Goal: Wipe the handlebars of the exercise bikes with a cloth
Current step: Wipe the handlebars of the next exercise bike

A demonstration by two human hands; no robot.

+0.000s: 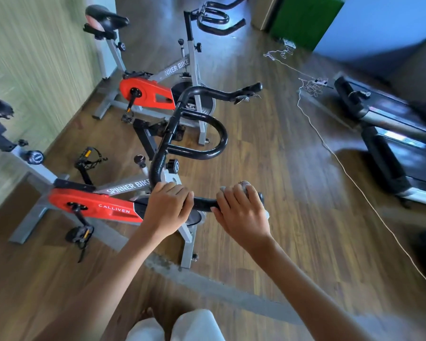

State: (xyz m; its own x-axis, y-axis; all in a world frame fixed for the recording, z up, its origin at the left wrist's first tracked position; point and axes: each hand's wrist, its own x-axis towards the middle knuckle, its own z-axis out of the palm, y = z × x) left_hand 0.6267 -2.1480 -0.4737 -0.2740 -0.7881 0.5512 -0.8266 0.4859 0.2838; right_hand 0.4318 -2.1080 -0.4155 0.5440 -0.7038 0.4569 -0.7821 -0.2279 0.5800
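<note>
The near exercise bike [94, 205], red and grey, has black handlebars [197, 134] that loop away from me. My left hand [167, 207] grips the near bar of these handlebars at its bend. My right hand [241, 210] wraps the same bar's right end, pressing a small grey cloth [246, 187] against it; only a bit of cloth shows past my fingers. A second exercise bike [145, 92] stands behind, with its own black handlebars [217, 18] at the top of the view.
A green wall [30, 70] runs along the left. A treadmill [391, 134] stands at the right, and a white cord [335, 153] trails across the wooden floor. My legs [177, 326] show at the bottom edge.
</note>
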